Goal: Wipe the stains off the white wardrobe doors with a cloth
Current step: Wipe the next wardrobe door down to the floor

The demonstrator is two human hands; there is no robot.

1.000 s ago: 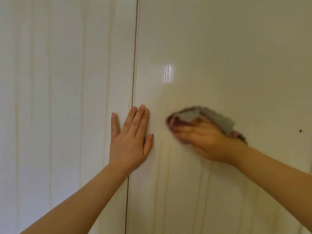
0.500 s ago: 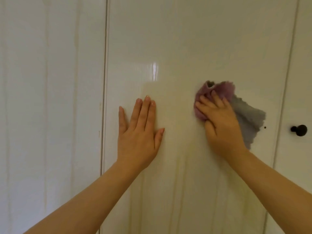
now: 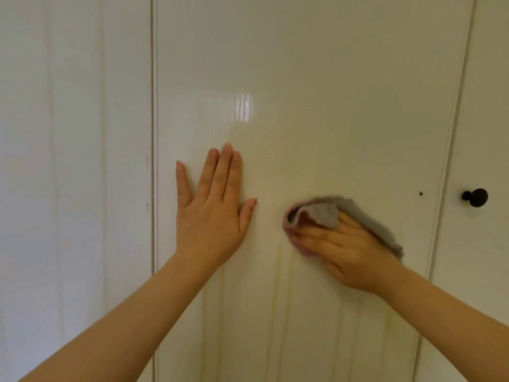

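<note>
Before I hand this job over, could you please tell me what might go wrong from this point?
1. Yellowish streaks run down the middle door below the cloth; strokes kept at this height would probably miss them.
2. A loose flap of the cloth lies folded over the right hand, so it could bunch or slip.
3. The left hand lies flat on that glossy door and may leave prints.

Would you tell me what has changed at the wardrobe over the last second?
The right hand swept the cloth out to the right and up, then back down and left across the door, fingers now pointing toward the left hand. The left hand stayed flat on the door; the streaks below remain.
</note>
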